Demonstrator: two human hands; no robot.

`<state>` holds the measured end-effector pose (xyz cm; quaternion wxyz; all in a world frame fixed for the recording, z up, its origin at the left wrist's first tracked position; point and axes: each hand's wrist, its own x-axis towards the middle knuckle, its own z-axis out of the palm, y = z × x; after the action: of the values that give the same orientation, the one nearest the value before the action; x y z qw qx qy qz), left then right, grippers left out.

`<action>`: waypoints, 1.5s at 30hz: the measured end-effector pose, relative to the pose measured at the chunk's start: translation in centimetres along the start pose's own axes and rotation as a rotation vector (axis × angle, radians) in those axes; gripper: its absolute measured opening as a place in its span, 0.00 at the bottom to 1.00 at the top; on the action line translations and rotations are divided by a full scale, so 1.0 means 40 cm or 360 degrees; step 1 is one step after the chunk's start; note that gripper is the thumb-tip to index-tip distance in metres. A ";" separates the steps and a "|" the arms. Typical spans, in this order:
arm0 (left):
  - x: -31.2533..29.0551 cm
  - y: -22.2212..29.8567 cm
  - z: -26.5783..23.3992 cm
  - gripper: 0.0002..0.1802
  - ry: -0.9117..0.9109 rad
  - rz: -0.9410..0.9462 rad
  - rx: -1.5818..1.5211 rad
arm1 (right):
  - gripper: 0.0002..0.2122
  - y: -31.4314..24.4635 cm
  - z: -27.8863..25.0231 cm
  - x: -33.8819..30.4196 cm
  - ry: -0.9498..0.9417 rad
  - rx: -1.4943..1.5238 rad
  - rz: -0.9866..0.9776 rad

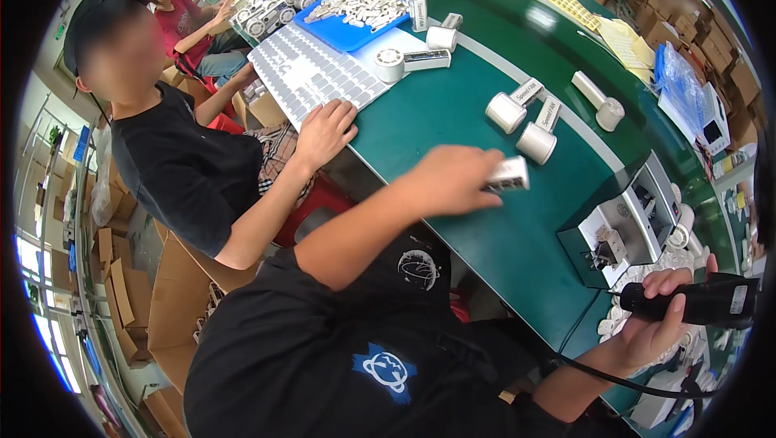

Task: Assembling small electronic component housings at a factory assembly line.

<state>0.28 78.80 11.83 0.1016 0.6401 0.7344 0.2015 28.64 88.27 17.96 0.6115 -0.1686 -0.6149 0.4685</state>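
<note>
White with dark patches, a blurred part [514, 173] is showing near three o'clock, where the left hand [457, 181] is pinching it; the right hand [653, 333] is gripping a black power tool [711, 302] at four.

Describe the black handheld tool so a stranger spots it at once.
On the green table, find the boxy grey-and-white fixture. At its lower right, the right hand grips the black tool, a thick cylinder with a pale label. Its dark body sets it apart from the white parts nearby.
</note>
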 end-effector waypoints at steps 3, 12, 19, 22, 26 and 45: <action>0.023 -0.058 -0.043 0.22 -0.0105 -0.0091 0.0192 | 0.34 -0.005 -0.005 -0.007 -0.0031 -0.0001 -0.0010; 0.136 -0.181 -0.058 0.26 -0.0155 -0.0648 0.0550 | 0.36 -0.001 -0.003 -0.014 -0.0022 0.0038 0.0013; 0.165 -0.221 -0.017 0.25 -0.0150 -0.0487 0.0573 | 0.36 0.003 0.012 -0.022 0.0002 0.0017 0.0024; 0.152 -0.229 -0.023 0.24 -0.0099 -0.0480 0.0568 | 0.31 0.010 0.000 -0.023 -0.0201 0.0048 -0.0003; 0.156 -0.202 -0.025 0.23 -0.0190 -0.0421 0.0525 | 0.30 0.009 -0.015 -0.023 -0.0217 0.0005 -0.0023; 0.457 -0.150 -0.051 0.26 -0.0036 0.0137 0.0340 | 0.41 0.008 -0.016 -0.008 0.0227 -0.0106 0.0021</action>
<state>-8.85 95.80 13.10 0.0323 0.6806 0.7222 0.1192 29.16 88.41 17.39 0.6447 -0.2259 -0.5840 0.4385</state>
